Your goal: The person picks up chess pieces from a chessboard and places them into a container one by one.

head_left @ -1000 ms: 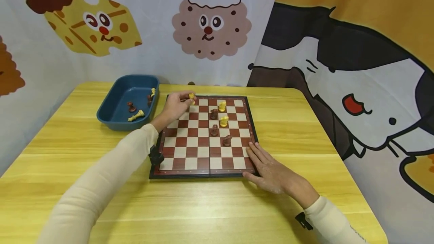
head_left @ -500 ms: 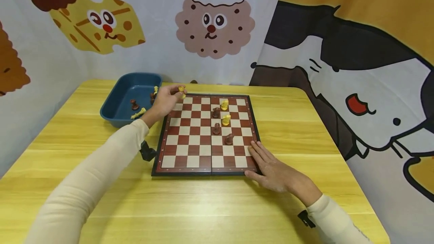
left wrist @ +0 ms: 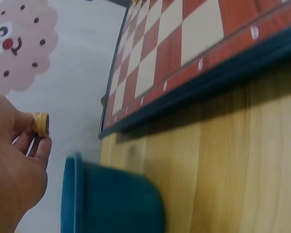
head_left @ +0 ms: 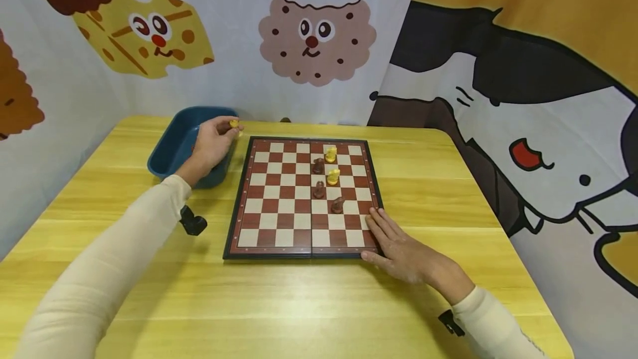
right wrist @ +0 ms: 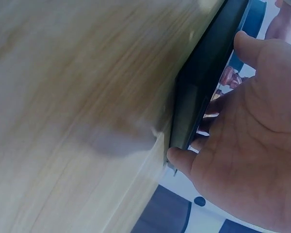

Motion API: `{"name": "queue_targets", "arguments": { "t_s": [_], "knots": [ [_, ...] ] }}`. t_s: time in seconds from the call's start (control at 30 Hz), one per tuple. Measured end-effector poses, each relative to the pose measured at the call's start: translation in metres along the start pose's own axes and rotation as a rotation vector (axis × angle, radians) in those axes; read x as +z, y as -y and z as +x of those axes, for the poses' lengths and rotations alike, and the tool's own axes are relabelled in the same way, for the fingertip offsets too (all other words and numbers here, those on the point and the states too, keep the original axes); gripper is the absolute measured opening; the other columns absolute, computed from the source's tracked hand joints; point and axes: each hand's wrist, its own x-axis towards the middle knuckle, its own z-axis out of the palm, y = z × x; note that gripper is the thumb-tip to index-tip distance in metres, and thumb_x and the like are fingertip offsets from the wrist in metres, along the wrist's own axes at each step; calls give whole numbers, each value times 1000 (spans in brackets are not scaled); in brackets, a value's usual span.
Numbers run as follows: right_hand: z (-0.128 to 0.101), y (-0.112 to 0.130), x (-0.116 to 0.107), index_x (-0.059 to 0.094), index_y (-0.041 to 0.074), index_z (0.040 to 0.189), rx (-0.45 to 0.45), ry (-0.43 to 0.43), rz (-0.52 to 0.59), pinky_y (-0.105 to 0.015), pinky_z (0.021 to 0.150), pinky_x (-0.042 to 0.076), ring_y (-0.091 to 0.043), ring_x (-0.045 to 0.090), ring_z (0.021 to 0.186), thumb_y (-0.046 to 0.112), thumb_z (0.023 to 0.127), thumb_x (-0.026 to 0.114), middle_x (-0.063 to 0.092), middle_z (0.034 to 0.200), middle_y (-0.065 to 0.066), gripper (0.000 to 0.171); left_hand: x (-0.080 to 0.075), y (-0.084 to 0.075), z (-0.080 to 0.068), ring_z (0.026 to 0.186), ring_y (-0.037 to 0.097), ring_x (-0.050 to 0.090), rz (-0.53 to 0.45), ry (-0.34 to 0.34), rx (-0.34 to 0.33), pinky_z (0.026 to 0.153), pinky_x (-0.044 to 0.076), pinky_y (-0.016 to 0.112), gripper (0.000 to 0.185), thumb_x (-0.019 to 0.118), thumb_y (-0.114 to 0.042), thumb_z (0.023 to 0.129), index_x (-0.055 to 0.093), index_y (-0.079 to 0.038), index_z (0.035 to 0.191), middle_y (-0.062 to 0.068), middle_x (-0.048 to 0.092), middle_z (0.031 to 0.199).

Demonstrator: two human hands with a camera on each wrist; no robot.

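Worktop (head_left: 309, 303): yellow wood-grain, carrying board and tray.
Right hand (head_left: 399, 251): nearest, laid flat with straight fingers on the near right corner of the chessboard, holding nothing; in the right wrist view (right wrist: 242, 145) fingertips pressed against the board's dark edge.
Chessboard (head_left: 279, 220): red and cream squares in a dark frame, flat at mid-worktop; its edge also seen in the left wrist view (left wrist: 184, 77).
Brown pieces: one (head_left: 338, 204) just beyond the right hand's fingertips, another (head_left: 319, 189) beside it to the left and farther, a third (head_left: 318, 165) farther up the same column.
Yellow pieces on board: one (head_left: 332, 177) between the brown ones on the right side, one (head_left: 330, 154) near the far edge.
Left sleeve (head_left: 99, 270): cream, stretched from the near left corner toward the tray.
Left hand (head_left: 211, 143): raised over the right rim of the tray, fingers curled, pinching a small piece at thumb and fingertips.
Yellow pawn (head_left: 233, 123): gripped in the left hand's fingertips, above the tray's far right corner, left of the board; in the left wrist view (left wrist: 40, 124) round base facing the camera.
Blue tray (head_left: 171, 151): left of the board, at the far left of the worktop, contents hidden by the hand; rim seen in the left wrist view (left wrist: 77, 194).
Backdrop (head_left: 319, 32): cartoon-printed cloth behind the worktop.
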Motion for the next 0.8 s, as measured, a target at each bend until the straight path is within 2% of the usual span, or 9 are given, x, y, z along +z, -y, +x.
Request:
{"name": "queue_targets", "arguments": {
  "t_s": [0.17,0.23,0.3,0.4,0.53,0.6,0.67,0.73,0.8],
  "knots": [
    [1,3,-4,9,0,162,6,-1,-20,-58,117,21,-36,-6,153,55,106,43,-3,168,-19,86,-19,1,-1,101,25,62,39,-45,11,72,54,29,33,53,-10,108,59,1,139,18,66,125],
    [1,4,-5,9,0,162,11,1,-29,-57,118,20,-36,-6,153,56,106,42,-3,168,-19,86,-24,1,-3,106,23,62,49,-54,6,75,51,25,34,53,-9,108,58,2,139,19,65,125],
    [0,4,-5,9,1,162,17,5,-23,-57,118,20,-36,-5,153,56,106,43,-3,168,-18,86,-28,2,-5,105,21,60,67,-62,-9,69,47,22,34,52,-10,108,58,1,140,18,65,124],
    [-3,4,-3,10,1,163,21,12,-14,-57,118,20,-35,-5,153,57,106,42,-2,168,-18,86,-32,5,-11,116,25,57,61,-44,-33,71,45,21,43,52,-14,108,48,0,149,18,62,132],
    [-5,3,1,9,3,163,30,20,-12,-56,118,22,-33,-6,153,60,105,40,-2,169,-15,87,-33,7,-15,120,19,56,37,-19,-34,71,47,23,53,51,-18,109,34,-2,157,18,56,142],
    [-4,3,2,9,4,163,35,19,-16,-55,118,22,-32,-6,153,61,105,40,-3,169,-14,88,-32,7,-15,99,12,59,24,-29,-22,61,44,22,51,51,-16,109,36,-1,155,18,56,141],
    [-3,3,1,8,4,163,35,20,-9,-55,118,22,-32,-7,153,61,105,40,-4,169,-14,88,-32,6,-14,84,8,55,29,-38,-7,54,41,23,48,50,-14,109,39,0,153,19,57,140],
    [-3,3,0,8,4,163,31,18,-1,-55,118,22,-32,-7,153,61,105,41,-4,169,-14,88,-30,3,-14,87,10,56,26,-48,5,57,40,21,47,51,-14,108,41,1,152,20,57,140],
    [-2,3,-1,8,3,163,28,16,10,-55,118,22,-33,-7,153,60,105,42,-4,169,-15,88,-27,0,-14,101,16,58,22,-53,16,62,42,20,47,52,-15,108,43,1,152,20,56,140]
  ]
}}
